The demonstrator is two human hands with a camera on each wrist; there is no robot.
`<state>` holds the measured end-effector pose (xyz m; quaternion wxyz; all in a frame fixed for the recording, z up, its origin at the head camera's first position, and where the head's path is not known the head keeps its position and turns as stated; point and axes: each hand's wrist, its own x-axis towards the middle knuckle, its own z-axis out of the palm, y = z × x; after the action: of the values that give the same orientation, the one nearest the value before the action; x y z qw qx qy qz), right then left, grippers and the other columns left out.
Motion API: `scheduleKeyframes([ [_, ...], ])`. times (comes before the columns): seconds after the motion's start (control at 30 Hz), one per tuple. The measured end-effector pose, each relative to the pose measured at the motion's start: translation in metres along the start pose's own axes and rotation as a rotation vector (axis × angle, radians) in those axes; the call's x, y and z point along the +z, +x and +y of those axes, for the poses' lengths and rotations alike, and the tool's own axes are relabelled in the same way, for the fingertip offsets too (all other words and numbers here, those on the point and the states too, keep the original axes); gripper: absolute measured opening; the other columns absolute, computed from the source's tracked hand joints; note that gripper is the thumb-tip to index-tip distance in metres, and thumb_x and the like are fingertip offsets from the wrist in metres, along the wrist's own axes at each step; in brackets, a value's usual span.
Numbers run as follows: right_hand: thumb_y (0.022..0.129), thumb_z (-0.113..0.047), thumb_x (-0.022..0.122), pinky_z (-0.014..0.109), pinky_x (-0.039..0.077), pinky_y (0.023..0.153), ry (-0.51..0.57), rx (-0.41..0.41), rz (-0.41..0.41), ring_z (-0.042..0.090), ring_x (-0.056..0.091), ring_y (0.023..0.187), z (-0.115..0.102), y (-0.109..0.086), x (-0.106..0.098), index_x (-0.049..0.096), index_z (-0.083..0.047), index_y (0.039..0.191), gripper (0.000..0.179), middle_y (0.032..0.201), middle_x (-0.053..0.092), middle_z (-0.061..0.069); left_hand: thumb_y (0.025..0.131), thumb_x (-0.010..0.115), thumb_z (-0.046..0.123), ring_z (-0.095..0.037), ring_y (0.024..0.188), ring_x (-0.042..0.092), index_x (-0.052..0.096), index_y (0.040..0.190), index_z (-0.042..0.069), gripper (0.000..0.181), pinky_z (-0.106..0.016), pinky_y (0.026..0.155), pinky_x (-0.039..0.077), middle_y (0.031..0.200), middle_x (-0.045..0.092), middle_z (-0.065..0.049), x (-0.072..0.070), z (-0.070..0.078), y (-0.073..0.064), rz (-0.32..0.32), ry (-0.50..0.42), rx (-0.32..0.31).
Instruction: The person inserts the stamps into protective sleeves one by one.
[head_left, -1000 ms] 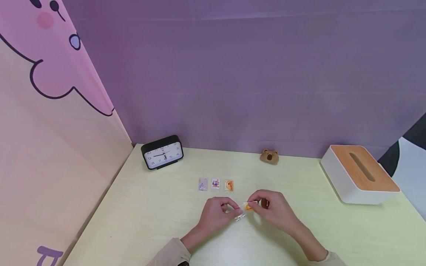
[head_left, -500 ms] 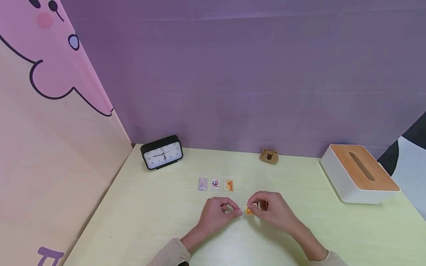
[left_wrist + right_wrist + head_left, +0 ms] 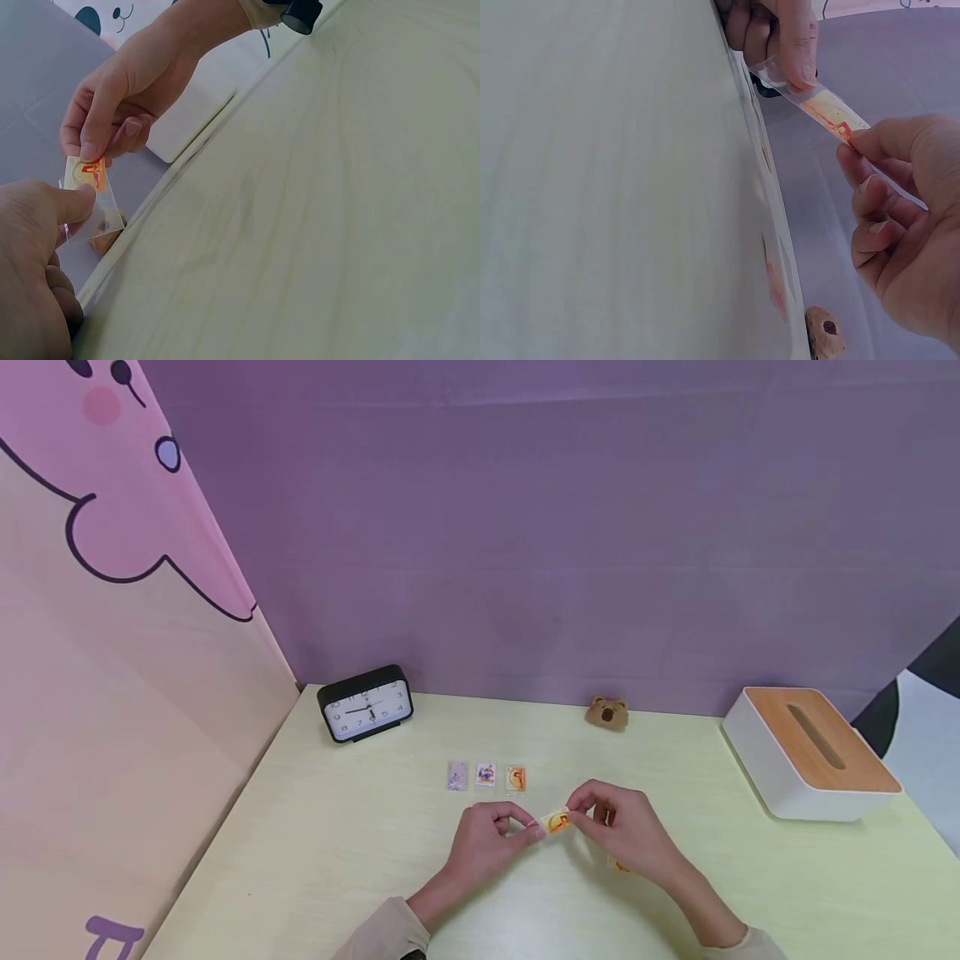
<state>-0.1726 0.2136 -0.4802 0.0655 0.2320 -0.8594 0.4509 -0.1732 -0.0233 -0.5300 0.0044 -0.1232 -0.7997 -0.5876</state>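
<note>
In the head view, an orange-yellow postage stamp (image 3: 557, 822) with a toothed edge is stretched between both hands over the table. My left hand (image 3: 486, 845) pinches a small clear plastic sleeve (image 3: 109, 215) at the stamp's left end. Thumb and fingertips of my right hand (image 3: 628, 828) grip the stamp's other end. Stamp and sleeve overlap; how far one lies inside the other I cannot tell. Another orange piece (image 3: 618, 865) shows on the table below my right hand, mostly hidden.
Beyond the hands lie a pale purple stamp (image 3: 457, 776), a white-bordered stamp (image 3: 486, 774) and an orange stamp (image 3: 516, 779) in a row. A black clock (image 3: 367, 704), a brown bear-head figure (image 3: 607, 713) and a wood-topped tissue box (image 3: 813, 752) stand near the table's back edge.
My right hand has risen slightly and moved right, showing more of the stamp between the hands. The orange piece beneath it has come into view. My left hand has barely moved.
</note>
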Motion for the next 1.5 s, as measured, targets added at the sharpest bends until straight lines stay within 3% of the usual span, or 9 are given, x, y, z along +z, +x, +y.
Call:
scheduleKeyframes([
  [0.23, 0.092, 0.001, 0.087, 0.024, 0.043, 0.051, -0.037, 0.035, -0.008, 0.002, 0.050, 0.060, -0.004, 0.000, 0.004, 0.082, -0.019, 0.097, 0.021, 0.080, 0.068, -0.014, 0.089, 0.095, 0.019, -0.003, 0.054, 0.026, 0.085, 0.087, 0.015, 0.011, -0.022, 0.054, 0.023, 0.057, 0.030, 0.012, 0.000, 0.000, 0.001, -0.004, -0.002, 0.012],
  [0.43, 0.088, 0.006, 0.088, 0.024, 0.043, 0.051, -0.036, -0.027, 0.040, 0.001, 0.049, 0.059, -0.004, 0.001, 0.009, 0.079, -0.014, 0.104, 0.027, 0.083, 0.074, -0.012, 0.090, 0.094, 0.019, -0.003, 0.055, 0.025, 0.085, 0.088, 0.014, 0.010, -0.022, 0.055, 0.023, 0.059, 0.028, 0.012, -0.002, 0.003, 0.001, -0.006, -0.022, 0.006],
  [0.73, 0.092, 0.002, 0.088, 0.024, 0.041, 0.052, -0.033, 0.013, 0.070, 0.003, 0.048, 0.060, -0.005, 0.000, 0.009, 0.080, -0.018, 0.093, 0.022, 0.078, 0.066, -0.015, 0.090, 0.094, 0.020, -0.003, 0.055, 0.027, 0.085, 0.089, 0.013, 0.011, -0.022, 0.054, 0.024, 0.060, 0.029, 0.012, -0.002, 0.004, 0.002, -0.004, -0.038, -0.023],
  [1.03, 0.087, 0.009, 0.089, 0.023, 0.045, 0.055, -0.086, -0.167, 0.079, -0.001, 0.049, 0.063, -0.001, 0.000, 0.014, 0.081, -0.022, 0.095, 0.033, 0.088, 0.070, -0.014, 0.090, 0.094, 0.021, -0.004, 0.055, 0.026, 0.085, 0.088, 0.016, 0.010, -0.022, 0.054, 0.023, 0.058, 0.029, 0.012, -0.002, 0.002, 0.001, -0.009, -0.032, -0.031],
  [1.3, 0.085, 0.005, 0.091, 0.014, 0.041, 0.057, -0.185, -0.316, 0.090, -0.007, 0.045, 0.062, -0.001, -0.002, 0.015, 0.082, -0.023, 0.098, 0.032, 0.095, 0.069, -0.015, 0.089, 0.095, 0.021, -0.003, 0.053, 0.025, 0.085, 0.089, 0.016, 0.011, -0.022, 0.053, 0.023, 0.056, 0.029, 0.012, -0.002, 0.002, 0.000, -0.017, -0.022, -0.016],
  [1.4, 0.085, 0.006, 0.090, 0.013, 0.040, 0.057, -0.206, -0.329, 0.097, -0.007, 0.044, 0.062, -0.002, -0.002, 0.015, 0.082, -0.022, 0.100, 0.034, 0.096, 0.069, -0.014, 0.088, 0.094, 0.020, -0.004, 0.053, 0.025, 0.085, 0.088, 0.014, 0.011, -0.022, 0.053, 0.023, 0.057, 0.028, 0.011, -0.002, 0.002, 0.000, -0.016, -0.030, -0.009],
  [1.5, 0.085, 0.006, 0.090, 0.017, 0.042, 0.056, -0.197, -0.269, 0.112, -0.006, 0.045, 0.062, -0.004, -0.002, 0.014, 0.083, -0.021, 0.102, 0.033, 0.094, 0.069, -0.014, 0.090, 0.094, 0.019, -0.004, 0.055, 0.025, 0.085, 0.088, 0.014, 0.010, -0.022, 0.055, 0.024, 0.058, 0.027, 0.011, -0.002, 0.002, 0.000, -0.015, -0.045, -0.011],
])
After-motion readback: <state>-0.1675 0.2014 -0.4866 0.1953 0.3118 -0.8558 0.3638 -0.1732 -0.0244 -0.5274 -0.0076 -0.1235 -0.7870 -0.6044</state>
